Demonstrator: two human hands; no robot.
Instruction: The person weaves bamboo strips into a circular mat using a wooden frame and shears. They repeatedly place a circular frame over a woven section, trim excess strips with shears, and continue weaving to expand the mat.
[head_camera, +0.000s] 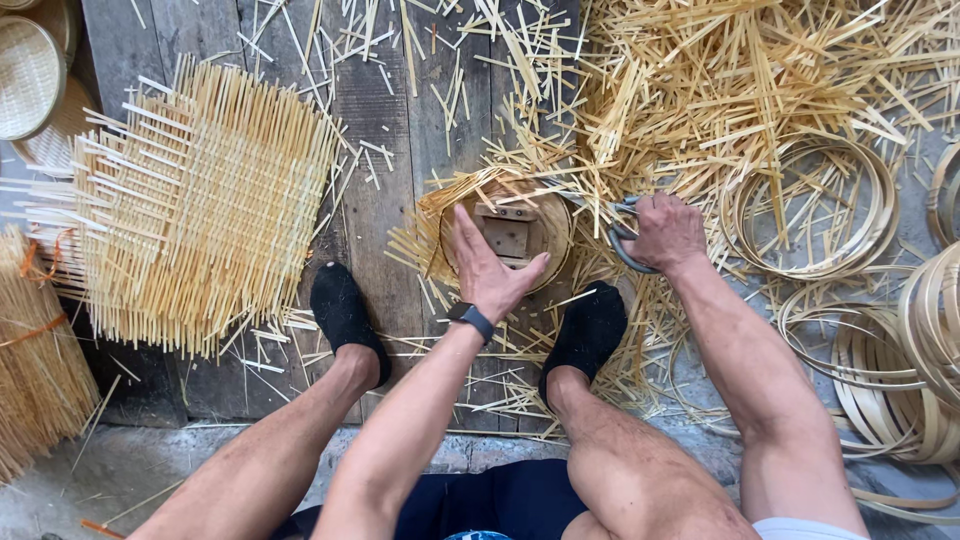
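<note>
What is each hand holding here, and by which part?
The right hand grips grey-handled shears by the handle loops. The left hand lies flat on top of the round woven basket with a wooden block inside, pressing rather than gripping.

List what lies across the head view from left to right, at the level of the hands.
Woven bamboo mat → left hand pressing on the round bamboo basket → scissors gripped in the right hand → bamboo hoops.
</note>
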